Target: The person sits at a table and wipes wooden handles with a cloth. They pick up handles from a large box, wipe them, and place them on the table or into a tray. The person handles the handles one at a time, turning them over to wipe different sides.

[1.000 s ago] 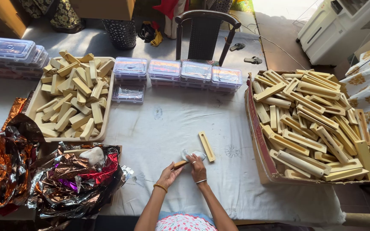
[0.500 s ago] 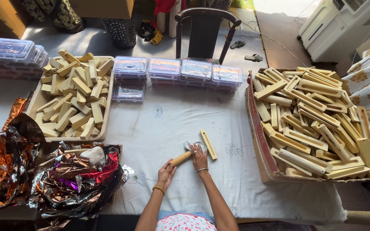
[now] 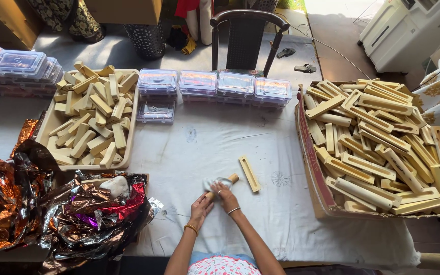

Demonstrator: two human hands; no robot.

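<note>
Both hands are working at the near edge of the bench [image 3: 204,147]: the left hand [image 3: 200,208] is gripping the lower end of a wooden stick [image 3: 223,185] while the right hand [image 3: 226,196] is pressing a white cloth [image 3: 213,183] around it. Just beyond the fingers, one slotted wooden piece [image 3: 249,173] is lying apart. Farther out, a full cardboard box [image 3: 311,153] right of them and a heaped tray [image 3: 52,122] to their left are suggesting much work is remaining.

A single head-worn camera looks steeply down from above the person's seat, facing forward across the white-covered worktop [image 3: 220,147]. It sits fairly far up, so the whole width shows, from the crumpled foil [image 3: 52,214] at the left to the cardboard box [image 3: 311,168] at the right, with a chair [image 3: 248,35] beyond the far edge.
</note>
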